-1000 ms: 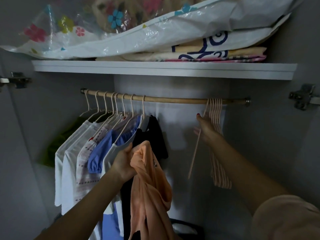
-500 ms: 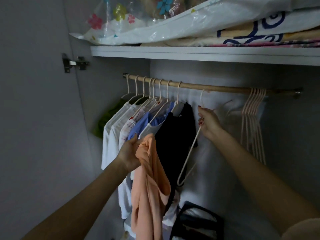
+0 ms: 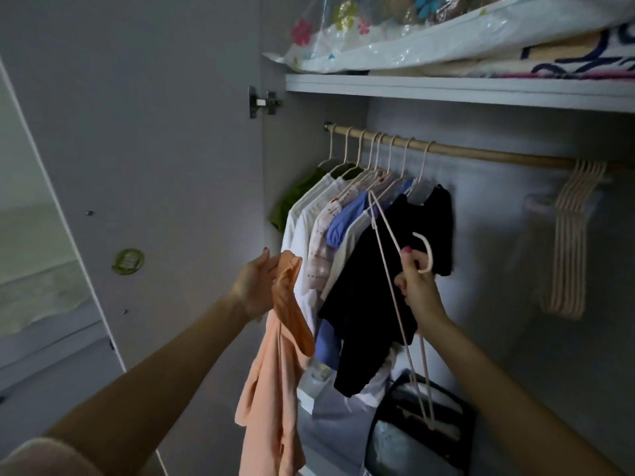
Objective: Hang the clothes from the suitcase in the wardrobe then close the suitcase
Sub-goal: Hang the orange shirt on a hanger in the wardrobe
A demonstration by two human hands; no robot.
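While right hand point(image 3: 417, 286) grips hanger point(image 3: 388, 242), rail point(image 3: 498, 155) midsection lies bare.

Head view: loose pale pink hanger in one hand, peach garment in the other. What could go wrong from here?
1. The left hand grips the peach garment bunched, so finding its neckline may be fiddly.
2. The thin pale pink hanger in the right hand hangs close to the black shirt and may snag it.
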